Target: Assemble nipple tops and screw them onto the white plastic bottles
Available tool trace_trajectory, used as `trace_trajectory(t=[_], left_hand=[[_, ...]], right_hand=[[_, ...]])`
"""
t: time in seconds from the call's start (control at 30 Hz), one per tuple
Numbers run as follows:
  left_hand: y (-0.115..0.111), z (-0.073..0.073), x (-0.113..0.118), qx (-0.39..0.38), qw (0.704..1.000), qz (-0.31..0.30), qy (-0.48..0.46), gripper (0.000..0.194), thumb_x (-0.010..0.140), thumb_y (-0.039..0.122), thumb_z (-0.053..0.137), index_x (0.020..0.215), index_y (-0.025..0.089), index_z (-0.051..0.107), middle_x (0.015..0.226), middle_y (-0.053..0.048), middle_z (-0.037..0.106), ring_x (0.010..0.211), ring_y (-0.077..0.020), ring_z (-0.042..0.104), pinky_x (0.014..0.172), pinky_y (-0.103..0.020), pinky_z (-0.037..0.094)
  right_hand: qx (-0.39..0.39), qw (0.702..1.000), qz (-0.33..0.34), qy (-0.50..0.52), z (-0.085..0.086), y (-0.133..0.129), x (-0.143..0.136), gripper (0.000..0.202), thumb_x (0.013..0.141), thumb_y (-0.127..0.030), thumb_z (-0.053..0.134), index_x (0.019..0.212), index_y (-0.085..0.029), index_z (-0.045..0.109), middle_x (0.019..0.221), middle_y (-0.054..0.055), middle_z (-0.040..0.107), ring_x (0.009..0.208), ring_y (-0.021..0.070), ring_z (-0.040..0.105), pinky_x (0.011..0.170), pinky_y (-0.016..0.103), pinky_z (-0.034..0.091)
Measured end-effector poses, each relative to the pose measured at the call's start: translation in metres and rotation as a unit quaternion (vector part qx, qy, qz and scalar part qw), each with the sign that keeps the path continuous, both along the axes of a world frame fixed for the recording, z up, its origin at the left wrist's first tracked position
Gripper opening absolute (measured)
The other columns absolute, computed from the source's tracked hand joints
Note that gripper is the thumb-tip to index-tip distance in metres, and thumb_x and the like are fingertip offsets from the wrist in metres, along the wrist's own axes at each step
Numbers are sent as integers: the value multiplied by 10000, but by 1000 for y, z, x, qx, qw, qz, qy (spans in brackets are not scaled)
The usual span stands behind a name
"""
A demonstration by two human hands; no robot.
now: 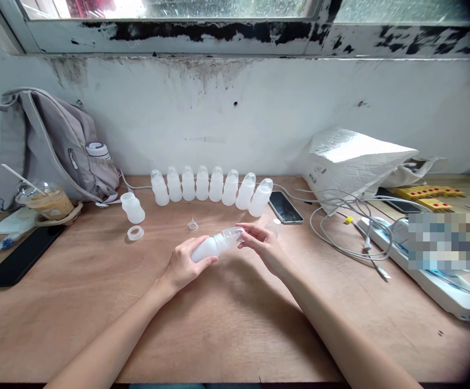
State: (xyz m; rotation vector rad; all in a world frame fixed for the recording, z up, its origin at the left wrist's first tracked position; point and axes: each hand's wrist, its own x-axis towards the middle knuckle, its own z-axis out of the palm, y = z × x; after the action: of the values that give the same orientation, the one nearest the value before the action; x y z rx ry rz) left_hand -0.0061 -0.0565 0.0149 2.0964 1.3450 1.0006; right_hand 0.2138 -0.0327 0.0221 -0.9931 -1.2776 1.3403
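Observation:
Tilted above the wooden table is a frosted white baby bottle, its body wrapped by my left hand. My right hand pinches the clear cap at the bottle's top end with its fingertips. Just ahead of my hands a clear teat lies on the table. To its left stands an uncapped bottle body, with a white collar ring in front of it. Several capped bottles stand upright in a curved row at the back. A small translucent disc shows partly behind my right hand.
A phone lies right of the row, beside coiled cables, a silvery bag and a white power strip. On the left are a grey backpack, an iced drink and a black phone.

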Motion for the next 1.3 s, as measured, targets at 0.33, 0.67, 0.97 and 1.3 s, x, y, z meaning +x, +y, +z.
trace_trajectory(t=[0.33,0.67,0.97,1.3], left_hand=[[2,-4,-2,41,999,-21,-10,449,687,365,672,1094,199,576,1010,-57,646,896,-209,604,789,-320,486],[-1,-4,-7,113,993,-37,-5,420,699,361,651,1070,173,593,951,-76,660,839,-209,616,747,-320,504],[-2,0,-9,119,992,-23,28,419,685,391,643,1041,173,613,892,-80,656,783,-206,614,695,-306,509],[-4,-3,-7,142,990,-10,16,421,687,364,648,1053,163,597,904,-78,644,784,-195,607,709,-297,508]], right_hand=[[-15,1000,14,2,1,-6,-6,255,722,-333,657,928,-184,639,812,25,622,643,124,578,687,329,496],[-30,998,39,37,-2,-9,-12,228,697,-319,682,863,-170,636,774,23,633,632,126,590,644,300,486],[-73,990,41,110,-4,-16,-21,201,676,-292,700,828,-177,635,789,14,605,665,130,578,631,281,490],[-75,984,69,143,-7,-17,-24,189,731,-261,658,908,-206,620,839,8,589,679,123,575,643,281,487]])
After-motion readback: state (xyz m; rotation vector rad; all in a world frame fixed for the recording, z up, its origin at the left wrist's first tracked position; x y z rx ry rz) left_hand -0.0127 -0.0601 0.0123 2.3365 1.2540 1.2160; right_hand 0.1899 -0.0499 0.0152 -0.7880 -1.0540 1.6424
